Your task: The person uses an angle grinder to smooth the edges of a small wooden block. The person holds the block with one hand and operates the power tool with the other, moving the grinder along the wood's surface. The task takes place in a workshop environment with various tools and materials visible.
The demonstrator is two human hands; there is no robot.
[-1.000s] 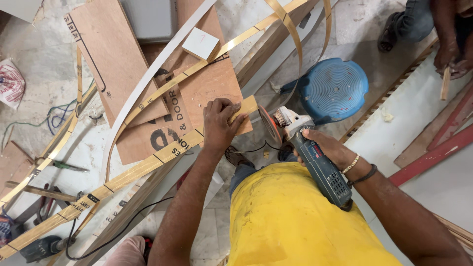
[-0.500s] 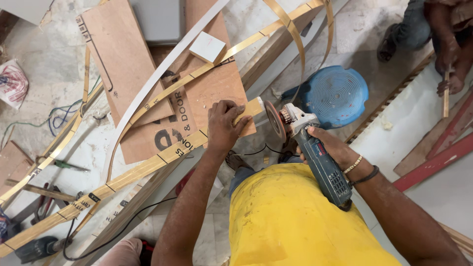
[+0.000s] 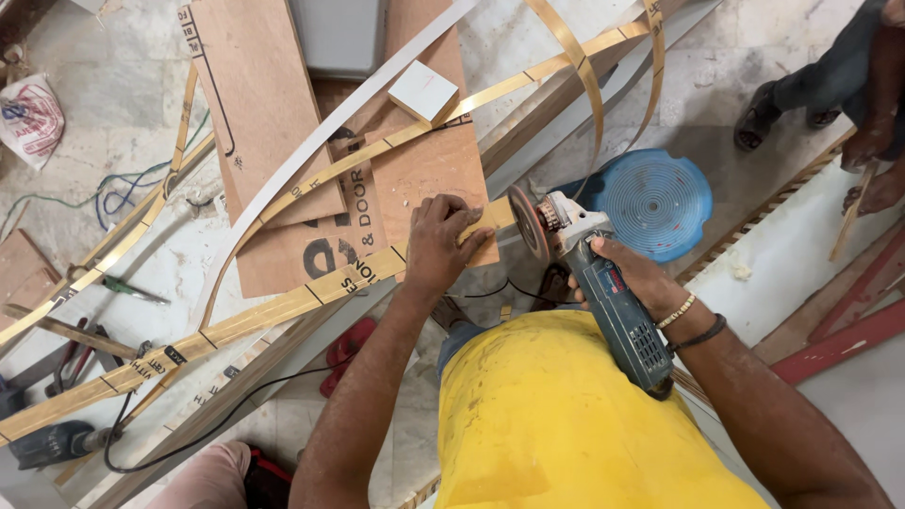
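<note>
Marble floor: right hand (image 3: 633, 275) gripping grinder (image 3: 603, 292) moved nearer strip (image 3: 283, 306); left fingers (image 3: 464, 219) pressing.

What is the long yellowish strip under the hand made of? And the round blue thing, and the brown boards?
The long strip looks like thin wood or laminate edging: pale tan, flat, bending easily. The round blue stool seems moulded plastic, with ridged rings and a dull shine. The brown boards look like plywood, matte with faint grain. The left hand presses the strip.

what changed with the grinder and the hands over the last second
The right hand swung the angle grinder leftward, bringing its disc up to the end of the wooden strip. The left hand stayed pressed on the strip, and the right kept its grip.
</note>
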